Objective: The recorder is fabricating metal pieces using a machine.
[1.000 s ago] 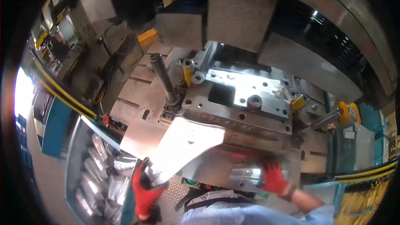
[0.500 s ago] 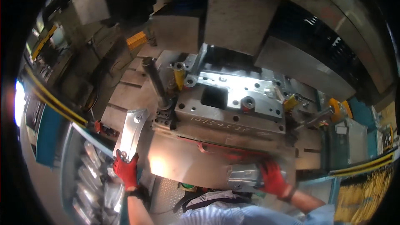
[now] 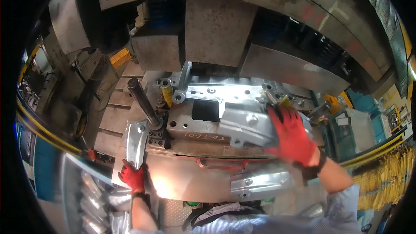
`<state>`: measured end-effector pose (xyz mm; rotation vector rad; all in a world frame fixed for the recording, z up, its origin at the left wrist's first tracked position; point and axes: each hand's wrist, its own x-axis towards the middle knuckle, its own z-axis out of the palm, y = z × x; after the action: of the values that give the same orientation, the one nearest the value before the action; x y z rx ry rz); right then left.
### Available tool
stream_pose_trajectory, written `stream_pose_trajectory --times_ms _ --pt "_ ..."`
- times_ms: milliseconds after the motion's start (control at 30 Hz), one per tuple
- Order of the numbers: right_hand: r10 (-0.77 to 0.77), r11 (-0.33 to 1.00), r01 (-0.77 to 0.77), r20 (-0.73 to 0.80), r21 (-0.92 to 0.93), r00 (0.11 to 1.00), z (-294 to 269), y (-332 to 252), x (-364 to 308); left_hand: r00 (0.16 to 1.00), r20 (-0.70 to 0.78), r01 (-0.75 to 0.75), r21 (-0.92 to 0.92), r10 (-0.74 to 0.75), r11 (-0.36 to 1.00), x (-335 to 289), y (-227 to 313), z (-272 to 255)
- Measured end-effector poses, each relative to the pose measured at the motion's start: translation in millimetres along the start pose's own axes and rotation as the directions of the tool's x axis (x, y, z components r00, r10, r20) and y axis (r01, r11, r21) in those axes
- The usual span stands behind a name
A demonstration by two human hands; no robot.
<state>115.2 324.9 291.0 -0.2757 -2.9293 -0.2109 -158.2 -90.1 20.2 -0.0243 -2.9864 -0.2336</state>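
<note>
The step in hand looks like loading the press die point(image 3: 203, 123): the right hand point(image 3: 292, 134), fingers spread, presses a stamped metal panel point(image 3: 242, 123) flat onto it. The left hand point(image 3: 133, 177) pinches the lower end of a curved metal bracket point(image 3: 135, 142) at the die's left edge. Next, seating the panel squarely would matter. No packages or labels are legible; a yellow-black striped guard rail point(image 3: 47, 134) runs at left.

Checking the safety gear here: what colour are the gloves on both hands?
Red, on the left hand and right hand; the head view shows it clearly.
</note>
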Motion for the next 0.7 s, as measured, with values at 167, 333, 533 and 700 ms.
stream_pose_trajectory --times_ms 167,333,533,700 --pt "0.004 0.999 0.0 0.079 -0.054 0.997 1.8 25.8 80.4 0.987 -0.136 -0.085 -0.032 0.08 0.996 -15.0 12.4 0.0" --pt "-0.016 0.967 -0.1 0.446 0.235 0.895 11.8 38.9 158.8 0.945 -0.196 -0.319 -0.39 0.261 0.864 -88.6 41.2 -5.8" --pt "-0.254 0.922 0.008 0.59 0.387 0.766 81.2 67.7 230.9 0.902 -0.159 -0.431 -0.403 0.402 0.807 -154.9 82.1 5.7" --pt "-0.342 0.864 -0.01 0.601 0.503 0.723 109.5 67.2 237.0 0.923 -0.176 -0.385 -0.374 0.343 0.844 -153.6 84.0 5.7"
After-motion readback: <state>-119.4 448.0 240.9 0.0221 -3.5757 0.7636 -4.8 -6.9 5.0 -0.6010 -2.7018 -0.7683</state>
